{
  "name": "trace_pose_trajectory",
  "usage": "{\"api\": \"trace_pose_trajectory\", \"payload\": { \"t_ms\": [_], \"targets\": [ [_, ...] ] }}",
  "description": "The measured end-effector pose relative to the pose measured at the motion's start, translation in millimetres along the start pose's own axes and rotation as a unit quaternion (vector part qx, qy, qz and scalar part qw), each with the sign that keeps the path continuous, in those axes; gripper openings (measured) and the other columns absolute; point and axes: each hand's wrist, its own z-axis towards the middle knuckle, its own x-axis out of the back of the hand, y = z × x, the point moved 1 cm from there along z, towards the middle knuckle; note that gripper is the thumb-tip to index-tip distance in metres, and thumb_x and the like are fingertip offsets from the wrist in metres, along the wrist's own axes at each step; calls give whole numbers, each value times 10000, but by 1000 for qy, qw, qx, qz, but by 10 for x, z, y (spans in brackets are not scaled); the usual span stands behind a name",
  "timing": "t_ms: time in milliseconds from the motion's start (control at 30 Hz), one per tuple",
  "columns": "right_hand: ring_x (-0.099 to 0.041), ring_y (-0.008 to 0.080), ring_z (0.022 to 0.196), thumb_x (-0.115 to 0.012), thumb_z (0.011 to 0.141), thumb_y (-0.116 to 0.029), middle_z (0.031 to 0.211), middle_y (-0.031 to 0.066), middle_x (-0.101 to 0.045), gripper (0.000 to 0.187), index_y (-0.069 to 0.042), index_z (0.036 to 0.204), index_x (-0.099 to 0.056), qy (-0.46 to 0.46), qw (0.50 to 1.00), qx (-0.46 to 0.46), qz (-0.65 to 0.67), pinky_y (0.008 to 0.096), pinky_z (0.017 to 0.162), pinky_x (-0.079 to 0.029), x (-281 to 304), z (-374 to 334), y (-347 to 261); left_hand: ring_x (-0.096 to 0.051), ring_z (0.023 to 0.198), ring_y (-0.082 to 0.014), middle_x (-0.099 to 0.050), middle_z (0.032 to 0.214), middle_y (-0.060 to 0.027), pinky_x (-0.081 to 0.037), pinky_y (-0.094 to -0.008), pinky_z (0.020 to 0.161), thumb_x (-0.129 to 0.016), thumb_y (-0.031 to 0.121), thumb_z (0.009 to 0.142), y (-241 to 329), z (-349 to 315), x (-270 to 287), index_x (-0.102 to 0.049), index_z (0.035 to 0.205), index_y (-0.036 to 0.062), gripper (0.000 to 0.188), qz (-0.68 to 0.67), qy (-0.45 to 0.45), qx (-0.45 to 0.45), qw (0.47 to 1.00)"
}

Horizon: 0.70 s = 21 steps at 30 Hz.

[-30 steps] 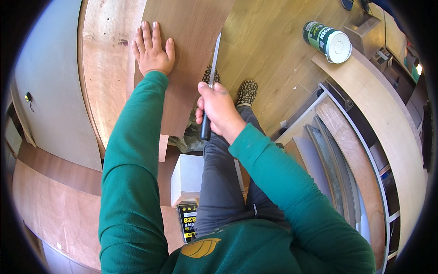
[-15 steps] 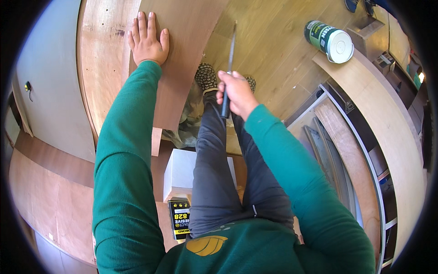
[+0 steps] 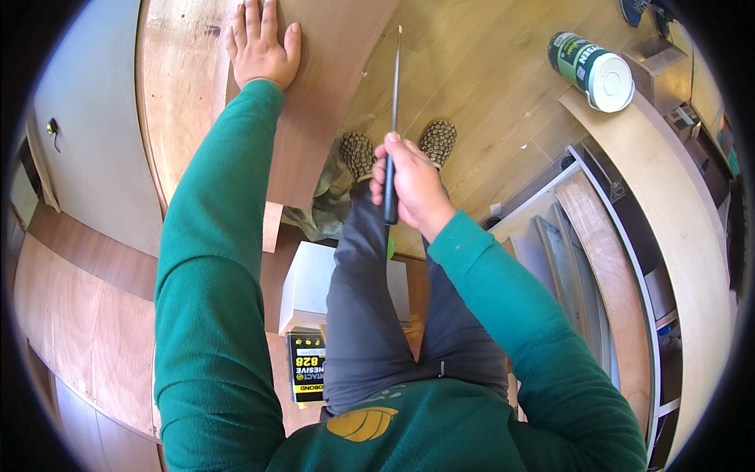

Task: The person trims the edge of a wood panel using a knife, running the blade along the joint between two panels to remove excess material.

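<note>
Here, left hand (image 3: 263, 43) lies flat, fingers spread, pressing the thin brown veneer sheet (image 3: 322, 94) onto the pale curved plywood panel (image 3: 177, 86). Right hand (image 3: 413, 185) is fisted around the dark handle of a long narrow steel blade (image 3: 395, 86), clear of the sheet's right edge. Judgement: keep sheet pinned; run blade flush along edge. Green-labelled tin (image 3: 591, 71) stands far right.

Single head-worn fisheye, looking steeply down from close above; left hand (image 3: 262, 43) far ahead near top edge, right hand (image 3: 409, 185) centred, nearer.
</note>
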Motion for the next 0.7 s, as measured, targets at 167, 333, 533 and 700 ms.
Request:
{"api": "trace_pose_trajectory", "payload": {
  "t_ms": [167,333,533,700],
  "targets": [
    [-530,169,474,-414,1036,-430,652,44,-517,346,-89,992,-451,9,1000,28,3,314,432,-464,-439,48,58,-169,1480,-376,-220,1597,-185,-139,-497,1199,-498,360,938,36,3,96,-289,1526,96,678,26,-66,27,997],
    [-523,196,445,-389,1036,-439,618,57,-500,364,-81,1008,-446,34,999,7,-38,339,409,-461,-661,14,58,-175,1479,-376,-221,1598,-183,-135,-504,1197,-506,371,935,8,-14,97,-292,1527,104,684,30,-65,33,997],
    [-515,206,434,-394,1023,-474,598,54,-485,384,-107,921,-439,107,993,31,-33,360,402,-461,-779,533,159,-172,1484,-357,-226,1602,-162,-126,-503,1198,-500,376,936,54,25,96,-298,1527,112,677,10,-48,23,999],
    [-487,219,392,-375,1026,-479,548,62,-461,400,-99,914,-433,56,998,6,-8,374,368,-424,-737,126,167,-169,1486,-348,-220,1607,-150,-120,-493,1200,-494,373,939,29,-27,116,-299,1526,111,672,17,-57,38,997]
  ]
}}
